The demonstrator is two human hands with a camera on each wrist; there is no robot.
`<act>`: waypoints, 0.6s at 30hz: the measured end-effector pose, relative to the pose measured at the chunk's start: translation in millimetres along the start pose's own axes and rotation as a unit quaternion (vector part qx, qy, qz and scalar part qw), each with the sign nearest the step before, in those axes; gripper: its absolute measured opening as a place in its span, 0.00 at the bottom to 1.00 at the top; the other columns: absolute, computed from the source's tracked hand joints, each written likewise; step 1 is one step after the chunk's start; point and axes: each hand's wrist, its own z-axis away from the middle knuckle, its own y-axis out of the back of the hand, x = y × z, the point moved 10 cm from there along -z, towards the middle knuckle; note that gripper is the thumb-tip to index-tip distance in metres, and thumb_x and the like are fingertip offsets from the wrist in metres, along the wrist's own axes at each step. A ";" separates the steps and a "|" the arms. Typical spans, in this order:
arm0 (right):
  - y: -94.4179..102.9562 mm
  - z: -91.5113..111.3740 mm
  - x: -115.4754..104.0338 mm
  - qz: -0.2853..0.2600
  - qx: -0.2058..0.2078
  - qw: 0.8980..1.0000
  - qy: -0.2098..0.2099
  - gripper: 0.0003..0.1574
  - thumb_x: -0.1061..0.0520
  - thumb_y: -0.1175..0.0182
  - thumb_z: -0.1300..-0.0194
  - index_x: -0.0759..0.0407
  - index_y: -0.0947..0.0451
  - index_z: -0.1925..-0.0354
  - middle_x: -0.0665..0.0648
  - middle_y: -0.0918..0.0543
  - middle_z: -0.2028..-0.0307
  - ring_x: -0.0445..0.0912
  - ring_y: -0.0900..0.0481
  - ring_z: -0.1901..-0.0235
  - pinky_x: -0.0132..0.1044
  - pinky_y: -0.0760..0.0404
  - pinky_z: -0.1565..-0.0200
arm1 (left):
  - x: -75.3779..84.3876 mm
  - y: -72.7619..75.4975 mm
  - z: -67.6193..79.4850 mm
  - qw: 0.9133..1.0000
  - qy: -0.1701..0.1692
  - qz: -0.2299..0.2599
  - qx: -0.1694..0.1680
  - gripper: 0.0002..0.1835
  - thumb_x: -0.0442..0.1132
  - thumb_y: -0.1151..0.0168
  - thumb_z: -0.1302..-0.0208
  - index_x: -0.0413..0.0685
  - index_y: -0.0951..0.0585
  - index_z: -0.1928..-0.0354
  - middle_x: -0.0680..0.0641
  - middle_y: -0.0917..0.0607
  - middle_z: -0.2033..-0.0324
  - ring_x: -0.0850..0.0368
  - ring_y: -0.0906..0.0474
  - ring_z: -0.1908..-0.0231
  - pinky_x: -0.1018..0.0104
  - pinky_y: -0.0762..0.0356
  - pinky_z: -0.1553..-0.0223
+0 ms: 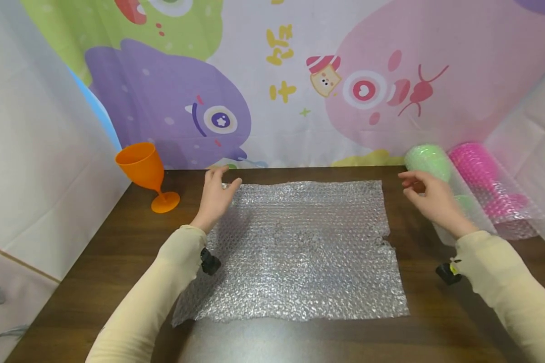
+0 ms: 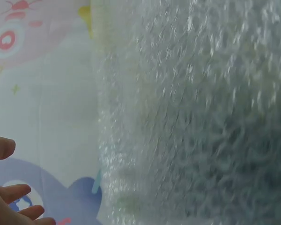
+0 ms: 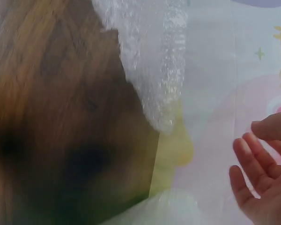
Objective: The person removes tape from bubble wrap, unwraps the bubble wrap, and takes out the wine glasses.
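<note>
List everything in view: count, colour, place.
Table: 1, dark brown, across the foreground.
Bubble wrap sheet: 1, clear, spread mid-table.
Goblet: 1, orange, upright, table's left.
Green bubble-wrapped item: 1, green, table's right.
Pink bubble-wrapped item: 1, pink, right of the green one.
Printed curtain: 1, multicoloured, behind the table.
Side panels: 2, whitish, left and right.
Wrist devices: 2, black, one per wrist.
Sleeves: 2, cream, both arms.
Left hand: 1, bare, by the sheet's far left corner.
Right hand: 1, bare, near the green item.
</note>
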 end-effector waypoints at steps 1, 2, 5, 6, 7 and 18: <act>2.3 0.1 -0.9 -0.003 0.006 1.000 0.006 0.20 0.66 0.48 0.38 0.69 0.30 0.47 0.68 0.23 0.59 0.59 0.26 0.59 0.53 0.29 0.56 | 0.0 -3.9 0.6 1.000 0.002 0.001 -0.009 0.33 0.53 0.50 0.36 0.44 0.42 0.34 0.40 0.47 0.35 0.43 0.46 0.35 0.49 0.42 0.39; 4.6 0.2 -1.0 -0.003 0.013 1.000 0.010 0.21 0.67 0.47 0.39 0.69 0.31 0.47 0.68 0.24 0.58 0.59 0.26 0.58 0.53 0.29 0.55 | 0.3 -7.6 1.3 1.000 0.006 0.004 -0.018 0.33 0.53 0.50 0.36 0.45 0.42 0.34 0.40 0.46 0.35 0.44 0.46 0.35 0.49 0.42 0.39; 9.9 1.5 2.0 -0.001 0.019 1.000 0.008 0.22 0.65 0.46 0.39 0.69 0.32 0.46 0.69 0.27 0.55 0.60 0.30 0.54 0.56 0.33 0.52 | 3.0 -18.9 4.2 0.999 0.015 0.006 -0.047 0.33 0.54 0.51 0.35 0.46 0.42 0.33 0.41 0.47 0.34 0.43 0.47 0.35 0.47 0.42 0.39; 11.3 1.9 4.1 -0.001 0.020 1.000 0.004 0.23 0.64 0.46 0.39 0.70 0.32 0.46 0.70 0.28 0.53 0.61 0.31 0.52 0.57 0.34 0.51 | 4.8 -22.6 5.1 0.998 0.018 0.008 -0.058 0.33 0.54 0.51 0.35 0.47 0.42 0.33 0.41 0.47 0.34 0.43 0.46 0.35 0.47 0.41 0.39; 12.5 2.3 6.4 0.000 0.019 1.000 0.001 0.23 0.63 0.46 0.39 0.70 0.33 0.45 0.70 0.29 0.52 0.62 0.33 0.51 0.58 0.35 0.51 | 6.9 -26.3 6.3 0.997 0.020 0.010 -0.069 0.33 0.54 0.51 0.35 0.47 0.43 0.33 0.41 0.46 0.34 0.43 0.45 0.36 0.47 0.40 0.40; 22.3 4.2 35.7 0.061 0.001 0.997 -0.050 0.33 0.57 0.41 0.42 0.74 0.37 0.43 0.78 0.36 0.46 0.71 0.43 0.44 0.62 0.46 0.44 | 27.5 -60.4 21.7 0.985 0.024 -0.017 -0.170 0.33 0.54 0.50 0.36 0.47 0.42 0.34 0.41 0.43 0.35 0.42 0.41 0.38 0.46 0.38 0.42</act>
